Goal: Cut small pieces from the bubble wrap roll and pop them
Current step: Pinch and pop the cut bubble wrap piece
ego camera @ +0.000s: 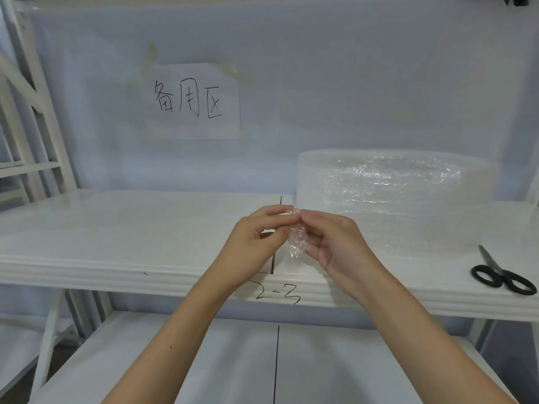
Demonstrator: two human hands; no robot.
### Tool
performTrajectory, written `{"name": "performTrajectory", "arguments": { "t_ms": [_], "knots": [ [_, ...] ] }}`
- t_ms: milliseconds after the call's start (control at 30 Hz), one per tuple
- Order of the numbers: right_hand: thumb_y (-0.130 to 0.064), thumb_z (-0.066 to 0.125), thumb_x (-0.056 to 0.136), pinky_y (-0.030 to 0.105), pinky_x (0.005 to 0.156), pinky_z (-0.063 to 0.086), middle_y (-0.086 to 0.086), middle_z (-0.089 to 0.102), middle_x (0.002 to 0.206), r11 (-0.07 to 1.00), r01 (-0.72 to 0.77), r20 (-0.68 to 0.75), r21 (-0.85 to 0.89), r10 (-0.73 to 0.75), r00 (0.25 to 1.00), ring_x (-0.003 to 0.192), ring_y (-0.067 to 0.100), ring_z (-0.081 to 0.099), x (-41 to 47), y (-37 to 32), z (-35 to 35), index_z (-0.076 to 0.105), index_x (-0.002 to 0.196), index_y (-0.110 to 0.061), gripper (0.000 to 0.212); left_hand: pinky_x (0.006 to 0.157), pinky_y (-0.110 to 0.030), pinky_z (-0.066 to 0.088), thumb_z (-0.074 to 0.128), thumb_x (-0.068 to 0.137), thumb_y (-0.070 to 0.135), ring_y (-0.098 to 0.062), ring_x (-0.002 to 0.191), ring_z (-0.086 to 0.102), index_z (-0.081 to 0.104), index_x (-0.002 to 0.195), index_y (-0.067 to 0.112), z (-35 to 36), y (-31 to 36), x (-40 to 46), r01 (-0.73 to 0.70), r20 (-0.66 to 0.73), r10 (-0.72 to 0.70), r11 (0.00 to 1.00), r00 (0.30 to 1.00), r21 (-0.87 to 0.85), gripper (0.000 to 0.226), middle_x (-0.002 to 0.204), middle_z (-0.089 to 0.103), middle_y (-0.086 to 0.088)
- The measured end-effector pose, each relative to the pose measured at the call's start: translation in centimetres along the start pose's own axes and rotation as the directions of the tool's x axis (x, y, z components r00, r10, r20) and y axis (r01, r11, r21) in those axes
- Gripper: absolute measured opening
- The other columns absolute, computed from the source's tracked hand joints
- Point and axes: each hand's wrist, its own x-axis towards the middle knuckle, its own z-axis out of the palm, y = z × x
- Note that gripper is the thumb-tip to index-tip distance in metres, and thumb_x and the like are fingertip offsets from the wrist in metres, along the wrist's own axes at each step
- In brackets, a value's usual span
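A small crumpled piece of bubble wrap (pixel 297 233) hangs mid-frame above the shelf's front edge, clear and wrinkled (its bubbles too small to judge), pinched at its top between fingers of both hands. At about two o'clock from it, the bubble wrap roll (pixel 393 199) stands on end on the shelf, wide and translucent. The black-handled scissors (pixel 500 275) lie flat at four o'clock, blades closed.

Both forearms are bare with no sleeve in view; left hand (pixel 256 234) and right hand (pixel 335 243) carry no glove, ring, watch or wrist strap.
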Motion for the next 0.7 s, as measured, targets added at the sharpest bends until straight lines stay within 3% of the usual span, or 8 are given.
{"name": "performTrajectory", "arguments": {
  "t_ms": [100, 200, 267, 333, 433, 500, 600, 700],
  "knots": [
    [0.004, 0.057, 0.09, 0.022, 0.075, 0.058, 0.013, 0.076, 0.092, 0.998, 0.011, 0.055, -0.055, -0.008, 0.998, 0.08, 0.014, 0.072, 0.3, 0.5, 0.1, 0.069, 0.109, 0.002, 0.023, 0.091, -0.01, 0.045, 0.053, 0.094, -0.004, 0.003, 0.116, 0.058, 0.076, 0.11, 0.02, -0.4, -0.2, 0.0, 0.02, -0.028, -0.02, 1.0, 0.999, 0.021, 0.037, 0.127, 0.064, 0.006],
    [0.01, 0.058, 0.086, 0.021, 0.075, 0.057, 0.006, 0.075, 0.079, 0.993, 0.035, 0.048, -0.114, -0.03, 0.998, 0.068, 0.01, 0.069, 0.5, 1.0, 0.3, 0.067, 0.112, 0.002, 0.029, 0.098, -0.019, 0.046, 0.049, 0.092, -0.006, -0.001, 0.115, 0.06, 0.078, 0.103, 0.02, -0.7, -0.2, 0.0, 0.068, -0.042, -0.07, 0.997, 0.997, -0.038, 0.04, 0.123, 0.066, 0.007],
    [0.01, 0.06, 0.084, 0.022, 0.072, 0.055, 0.004, 0.073, 0.073, 0.985, 0.064, 0.025, -0.158, -0.06, 0.998, 0.062, 0.01, 0.064, 0.7, 1.3, 0.5, 0.068, 0.109, 0.001, 0.028, 0.096, -0.025, 0.052, 0.05, 0.092, -0.005, -0.009, 0.109, 0.066, 0.079, 0.098, 0.017, -0.9, -0.2, 0.0, 0.093, -0.053, -0.101, 0.987, 0.993, -0.135, 0.037, 0.116, 0.07, 0.003],
    [0.008, 0.064, 0.082, 0.026, 0.076, 0.054, 0.008, 0.075, 0.079, 0.975, 0.079, -0.013, -0.208, -0.083, 0.996, 0.066, 0.014, 0.065, 0.8, 1.5, 0.7, 0.07, 0.105, -0.005, 0.027, 0.086, -0.028, 0.057, 0.057, 0.093, 0.0, -0.013, 0.095, 0.07, 0.076, 0.097, 0.014, -0.9, -0.2, 0.1, 0.104, -0.104, -0.127, 0.973, 0.986, -0.206, 0.023, 0.106, 0.074, -0.002],
    [0.005, 0.067, 0.081, 0.028, 0.079, 0.056, 0.011, 0.076, 0.084, 0.951, 0.093, -0.032, -0.296, -0.108, 0.994, 0.072, 0.016, 0.068, 0.8, 1.7, 1.0, 0.07, 0.103, -0.008, 0.026, 0.072, -0.023, 0.057, 0.068, 0.09, 0.01, -0.012, 0.079, 0.071, 0.067, 0.101, 0.011, -0.9, -0.4, 0.5, 0.144, -0.143, -0.178, 0.964, 0.974, -0.222, 0.011, 0.098, 0.072, -0.01],
    [0.003, 0.068, 0.08, 0.026, 0.078, 0.056, 0.012, 0.076, 0.086, 0.93, 0.107, -0.029, -0.35, -0.125, 0.992, 0.072, 0.015, 0.069, 0.8, 1.8, 1.0, 0.07, 0.101, -0.01, 0.024, 0.071, -0.023, 0.057, 0.07, 0.089, 0.01, -0.012, 0.077, 0.069, 0.07, 0.099, 0.006, -0.9, -0.8, 0.8, 0.158, -0.127, -0.183, 0.97, 0.975, -0.185, 0.011, 0.092, 0.071, -0.013],
    [0.001, 0.07, 0.08, 0.022, 0.073, 0.056, 0.011, 0.076, 0.082, 0.919, 0.107, -0.04, -0.38, -0.132, 0.99, 0.07, 0.013, 0.07, 0.8, 1.8, 1.0, 0.07, 0.098, -0.01, 0.021, 0.079, -0.034, 0.06, 0.07, 0.088, 0.009, -0.018, 0.079, 0.068, 0.073, 0.092, 0.004, -1.0, -1.3, 1.1, 0.161, -0.13, -0.185, 0.971, 0.974, -0.175, 0.007, 0.087, 0.072, -0.013],
    [-0.002, 0.072, 0.08, 0.026, 0.073, 0.058, 0.005, 0.072, 0.07, 0.914, 0.068, -0.065, -0.4, -0.103, 0.993, 0.062, 0.011, 0.066, 0.9, 1.9, 0.9, 0.071, 0.091, -0.008, 0.012, 0.078, -0.031, 0.057, 0.071, 0.088, 0.011, -0.012, 0.074, 0.066, 0.073, 0.088, 0.008, -1.1, -1.3, 1.4, 0.176, -0.166, -0.207, 0.967, 0.964, -0.184, 0.003, 0.079, 0.072, -0.003]
  ]
}}
